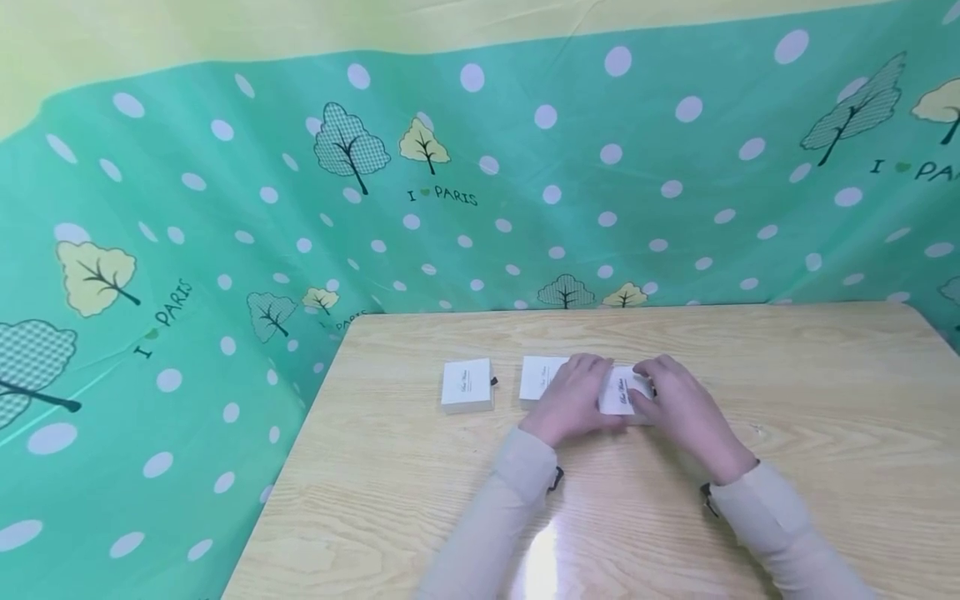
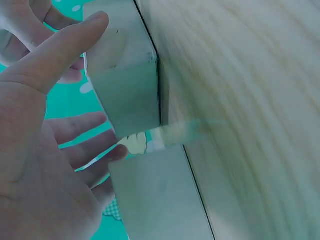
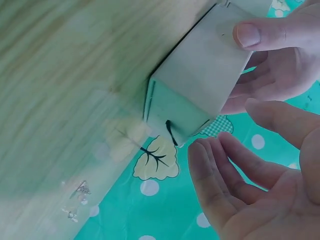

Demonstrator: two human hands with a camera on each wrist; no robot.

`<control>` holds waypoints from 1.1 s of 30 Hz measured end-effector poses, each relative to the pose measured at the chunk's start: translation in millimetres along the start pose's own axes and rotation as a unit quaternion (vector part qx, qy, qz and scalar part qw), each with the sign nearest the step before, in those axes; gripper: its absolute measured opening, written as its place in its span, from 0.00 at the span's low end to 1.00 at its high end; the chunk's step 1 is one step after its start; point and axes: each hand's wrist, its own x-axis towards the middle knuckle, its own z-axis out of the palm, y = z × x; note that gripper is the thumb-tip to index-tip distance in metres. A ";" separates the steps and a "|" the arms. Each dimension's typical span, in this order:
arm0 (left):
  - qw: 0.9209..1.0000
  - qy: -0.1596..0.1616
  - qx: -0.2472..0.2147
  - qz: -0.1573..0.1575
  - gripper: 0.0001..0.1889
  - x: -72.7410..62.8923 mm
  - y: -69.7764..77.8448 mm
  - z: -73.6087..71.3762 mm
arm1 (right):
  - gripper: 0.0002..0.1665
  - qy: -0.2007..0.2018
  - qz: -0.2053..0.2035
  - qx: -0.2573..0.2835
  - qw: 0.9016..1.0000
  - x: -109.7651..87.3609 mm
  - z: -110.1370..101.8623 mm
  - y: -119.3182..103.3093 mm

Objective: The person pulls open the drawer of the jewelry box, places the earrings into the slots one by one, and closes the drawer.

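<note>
A small white box (image 1: 617,393) with dark lettering on its lid stands between the two hands. My left hand (image 1: 573,400) holds it, the thumb on its near face (image 2: 117,40) and fingers at the far side. Around the box's right end is my right hand (image 1: 686,417). In the right wrist view its fingers (image 3: 205,165) are loosely bent and apart from the box, close to a black ribbon tab (image 3: 171,132). Just left of the held box, a second white box (image 1: 542,377) is partly covered by my left hand.
Farther left lies a third white box (image 1: 467,385), with a dark tab on its right side. All sit on a light wooden table (image 1: 375,483). Behind it and along its left hangs a green dotted cloth (image 1: 480,242) with printed trees.
</note>
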 end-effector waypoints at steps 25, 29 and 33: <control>0.993 0.046 -0.083 -0.076 0.49 -41.1 -56.6 -24.2 | 0.26 -0.029 -0.051 0.086 0.995 15.6 30.3 -35.6; 0.991 0.051 -0.096 -0.076 0.51 -45.3 -65.3 -23.2 | 0.27 -0.037 -0.046 0.091 0.994 16.4 35.6 -40.3; 0.992 0.044 -0.091 -0.082 0.51 -48.9 -72.2 -21.4 | 0.27 -0.041 -0.052 0.081 0.994 18.7 41.4 -44.6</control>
